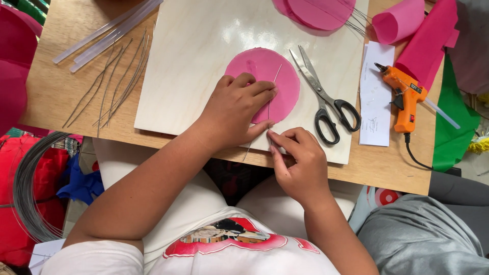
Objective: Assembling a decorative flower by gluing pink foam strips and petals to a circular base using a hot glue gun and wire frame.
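One camera is doing all the looking here, riding on the person's head and pointing almost straight down. It is sitting close, so the person's own forearms are rising from the bottom edge toward the middle of the frame, and the lap and shirt are filling the lower centre. The wooden surface [61,109] is spanning the upper half, running slightly tilted, with its near edge crossing the middle of the frame. Its far edge is falling outside the top. Floor clutter is showing at the left and right edges. No second view is sharing this scene.
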